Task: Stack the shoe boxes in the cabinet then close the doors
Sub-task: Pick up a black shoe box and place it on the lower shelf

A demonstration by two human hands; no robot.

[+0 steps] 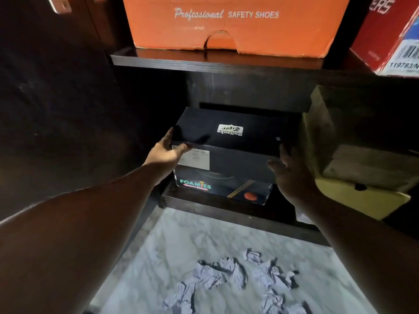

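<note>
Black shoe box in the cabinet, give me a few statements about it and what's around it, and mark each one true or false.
1. The black shoe box sits on top of the Foamies box. True.
2. The left hand grips the black box at its left front corner. True.
3. The right hand is resting on the orange box. False: it is beside the right end of the black box, fingers straight.
4. The orange box is on the shelf above. True.
5. The crumpled paper lies inside the cabinet. False: it lies on the marble floor in front.
</note>
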